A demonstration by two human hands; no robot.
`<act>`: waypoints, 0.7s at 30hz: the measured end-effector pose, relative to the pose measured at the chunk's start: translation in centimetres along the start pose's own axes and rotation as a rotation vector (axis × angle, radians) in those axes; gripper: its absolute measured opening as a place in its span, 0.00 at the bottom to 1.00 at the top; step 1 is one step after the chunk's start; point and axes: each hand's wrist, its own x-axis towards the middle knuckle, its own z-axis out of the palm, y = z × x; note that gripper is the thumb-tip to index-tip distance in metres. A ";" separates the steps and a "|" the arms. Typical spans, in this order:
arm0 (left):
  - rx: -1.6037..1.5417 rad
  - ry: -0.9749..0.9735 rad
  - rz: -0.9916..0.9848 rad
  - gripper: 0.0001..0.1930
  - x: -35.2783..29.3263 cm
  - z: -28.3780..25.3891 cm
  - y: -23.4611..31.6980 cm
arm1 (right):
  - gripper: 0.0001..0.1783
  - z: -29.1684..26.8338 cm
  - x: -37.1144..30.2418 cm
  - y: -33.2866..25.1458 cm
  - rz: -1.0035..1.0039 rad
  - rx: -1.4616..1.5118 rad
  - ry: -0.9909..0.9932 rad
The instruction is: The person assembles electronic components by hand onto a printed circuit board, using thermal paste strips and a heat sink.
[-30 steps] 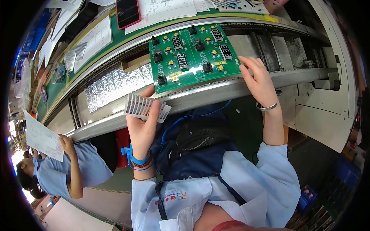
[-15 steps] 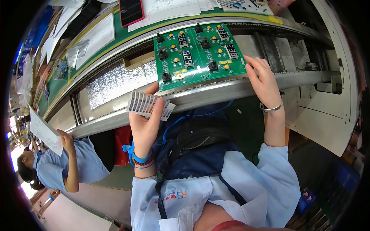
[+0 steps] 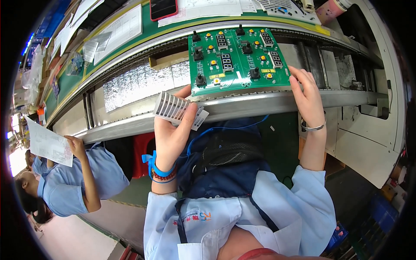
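Note:
A green circuit board [image 3: 237, 65] with black knobs, yellow buttons and digit displays lies across the conveyor rails in front of me. My right hand [image 3: 307, 93] has its thumb and fingers at the board's right edge, gripping it there. Pinched in my left hand [image 3: 172, 132] is a curled sheet of labels [image 3: 172, 106], with the thumb on top. The left index finger reaches up to the board's lower left corner; whether it presses on the board cannot be made out.
The conveyor's metal rail [image 3: 260, 103] runs between me and the board. Beyond it lie a phone [image 3: 164, 8], papers [image 3: 199, 9] and a white tray [image 3: 288, 9] with small black parts. At left a co-worker holds a paper [image 3: 50, 143]. A white machine housing [image 3: 368, 138] stands at right.
The whole view has shifted, so board and hands appear farther right. Both hands keep their hold. The co-worker's paper sits at a different tilt.

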 end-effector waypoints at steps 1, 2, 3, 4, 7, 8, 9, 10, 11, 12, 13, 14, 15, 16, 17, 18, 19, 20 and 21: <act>-0.001 0.001 -0.002 0.18 0.0 0.0 0.0 | 0.13 0.0 0.0 0.1 0.001 -0.001 -0.002; 0.005 0.001 -0.007 0.18 0.0 0.0 0.1 | 0.13 0.0 0.0 0.1 0.004 -0.002 0.000; 0.011 0.002 -0.013 0.18 0.0 0.0 0.1 | 0.14 0.0 -0.1 0.2 0.008 -0.004 0.002; 0.010 0.002 -0.015 0.18 0.0 0.1 0.1 | 0.14 -0.1 0.0 0.2 0.009 -0.004 0.000; 0.000 0.010 -0.008 0.18 0.1 0.3 0.1 | 0.14 -0.2 0.0 0.3 0.016 -0.011 -0.012; -0.017 0.010 0.000 0.18 0.0 0.4 0.2 | 0.14 -0.2 0.0 0.3 0.026 -0.001 -0.014; -0.034 0.010 0.007 0.18 0.0 0.4 0.3 | 0.14 -0.2 0.1 0.3 0.037 0.008 -0.017; -0.036 0.016 0.004 0.18 0.1 0.4 0.4 | 0.14 -0.2 0.1 0.3 0.035 0.009 -0.024; -0.016 -0.005 -0.003 0.18 0.2 0.4 0.5 | 0.14 -0.3 0.1 0.2 0.058 0.009 -0.029; 0.003 -0.026 -0.010 0.18 0.3 0.4 0.5 | 0.14 -0.3 0.1 0.2 0.080 0.010 -0.035; 0.003 -0.016 -0.014 0.18 0.3 0.4 0.5 | 0.14 -0.3 0.1 0.2 0.075 0.014 -0.044; 0.018 -0.022 -0.001 0.18 0.3 0.4 0.5 | 0.14 -0.3 0.1 0.2 0.078 0.021 -0.036; 0.033 -0.029 0.011 0.18 0.4 0.4 0.5 | 0.14 -0.3 0.1 0.2 0.081 0.028 -0.028; 0.028 -0.019 0.000 0.18 0.3 0.4 0.4 | 0.14 -0.4 0.1 0.2 0.086 0.031 -0.036; 0.027 -0.009 -0.005 0.18 0.3 0.4 0.4 | 0.14 -0.5 0.1 0.2 0.083 0.033 -0.046; 0.044 -0.011 0.003 0.18 0.2 0.4 0.5 | 0.14 -0.6 0.2 0.2 0.076 0.032 -0.049; 0.060 -0.017 0.012 0.18 0.2 0.4 0.5 | 0.14 -0.6 0.2 0.2 0.071 0.030 -0.048; 0.059 -0.013 0.008 0.18 0.2 0.5 0.5 | 0.14 -0.6 0.2 0.3 0.070 0.030 -0.053; 0.059 -0.010 0.001 0.18 0.2 0.5 0.5 | 0.14 -0.6 0.2 0.3 0.063 0.027 -0.052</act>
